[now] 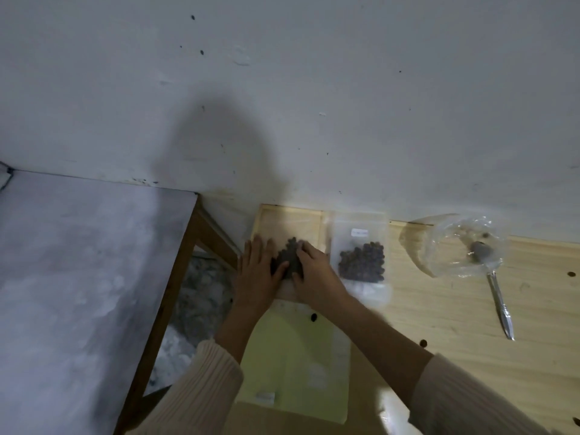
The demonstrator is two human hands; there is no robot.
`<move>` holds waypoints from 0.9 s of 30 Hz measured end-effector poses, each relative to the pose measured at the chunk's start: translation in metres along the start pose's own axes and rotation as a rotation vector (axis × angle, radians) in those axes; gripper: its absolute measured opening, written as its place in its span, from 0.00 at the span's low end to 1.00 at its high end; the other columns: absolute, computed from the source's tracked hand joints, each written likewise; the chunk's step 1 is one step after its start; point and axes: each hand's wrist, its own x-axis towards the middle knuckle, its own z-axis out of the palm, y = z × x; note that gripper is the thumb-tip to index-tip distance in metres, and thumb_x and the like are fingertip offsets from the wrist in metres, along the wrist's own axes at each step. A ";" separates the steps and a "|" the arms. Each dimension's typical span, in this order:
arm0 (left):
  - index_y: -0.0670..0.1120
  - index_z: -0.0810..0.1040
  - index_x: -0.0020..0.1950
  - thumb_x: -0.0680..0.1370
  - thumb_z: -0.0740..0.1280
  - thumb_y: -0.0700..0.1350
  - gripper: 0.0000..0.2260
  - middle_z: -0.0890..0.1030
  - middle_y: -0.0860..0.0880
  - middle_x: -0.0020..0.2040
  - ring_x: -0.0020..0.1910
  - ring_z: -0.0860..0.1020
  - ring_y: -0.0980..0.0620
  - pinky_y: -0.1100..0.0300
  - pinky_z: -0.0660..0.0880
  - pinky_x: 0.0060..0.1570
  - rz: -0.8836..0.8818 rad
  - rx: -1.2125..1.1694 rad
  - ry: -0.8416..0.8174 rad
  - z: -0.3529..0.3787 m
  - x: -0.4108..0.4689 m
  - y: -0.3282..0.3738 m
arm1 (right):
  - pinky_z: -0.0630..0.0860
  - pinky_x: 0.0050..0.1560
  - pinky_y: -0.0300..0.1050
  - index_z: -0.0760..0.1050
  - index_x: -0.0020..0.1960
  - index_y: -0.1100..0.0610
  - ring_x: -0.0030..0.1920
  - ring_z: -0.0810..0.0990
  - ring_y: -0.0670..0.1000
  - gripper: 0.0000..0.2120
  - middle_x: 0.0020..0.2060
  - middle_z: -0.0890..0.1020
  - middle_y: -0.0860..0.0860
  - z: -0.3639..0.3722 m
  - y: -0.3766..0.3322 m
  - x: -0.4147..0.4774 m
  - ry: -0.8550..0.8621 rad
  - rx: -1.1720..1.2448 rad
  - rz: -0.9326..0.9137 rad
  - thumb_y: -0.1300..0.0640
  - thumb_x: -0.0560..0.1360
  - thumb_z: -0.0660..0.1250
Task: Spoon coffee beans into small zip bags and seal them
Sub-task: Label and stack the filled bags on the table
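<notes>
White wall (314, 89) fills the upper field; a grey-topped side table (78, 262) stands at left, apart from the pale wooden table (455, 309) at right. A yellow-green sheet (292, 356) lies on the wooden table between the forearms, which wear cream ribbed sleeves (201, 387).

Both hands rest on a small zip bag (288, 259) of coffee beans at the table's far left corner. The left hand (257, 271) lies flat on the bag's left part, fingers straight and slightly spread, thumb laid across the dark beans. The right hand (314, 274) covers the bag's right part, fingers close together and gently bent, pressing down on the beans; blur hides whether they pinch the film. The beans show only in the gap between the two hands.

Just right of it lies a second zip bag (361, 255), flat, with beans gathered in its middle. Further right, a crumpled clear plastic bag (464, 246) holds the bowl of a metal spoon (499, 302), whose handle points toward the viewer. Single loose beans (313, 316) lie scattered on the table.
</notes>
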 end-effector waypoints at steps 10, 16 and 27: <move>0.43 0.55 0.76 0.79 0.61 0.51 0.29 0.50 0.42 0.77 0.75 0.53 0.44 0.53 0.58 0.70 -0.053 -0.310 -0.015 -0.006 0.002 -0.017 | 0.56 0.72 0.52 0.59 0.73 0.60 0.72 0.54 0.62 0.29 0.73 0.55 0.60 0.015 -0.011 0.005 0.069 0.009 0.089 0.63 0.74 0.62; 0.41 0.60 0.74 0.77 0.66 0.43 0.28 0.56 0.43 0.76 0.74 0.56 0.47 0.59 0.55 0.70 -0.101 -0.510 0.036 -0.014 0.000 -0.018 | 0.63 0.62 0.36 0.69 0.64 0.64 0.64 0.68 0.56 0.20 0.65 0.64 0.58 0.011 -0.015 0.005 0.143 0.244 0.139 0.68 0.72 0.62; 0.44 0.74 0.61 0.75 0.67 0.34 0.16 0.76 0.54 0.51 0.44 0.75 0.65 0.75 0.73 0.42 -0.047 -1.044 0.229 -0.057 -0.035 -0.005 | 0.72 0.36 0.26 0.72 0.61 0.60 0.38 0.72 0.44 0.20 0.56 0.68 0.51 0.003 -0.035 -0.022 0.316 0.539 0.125 0.69 0.70 0.67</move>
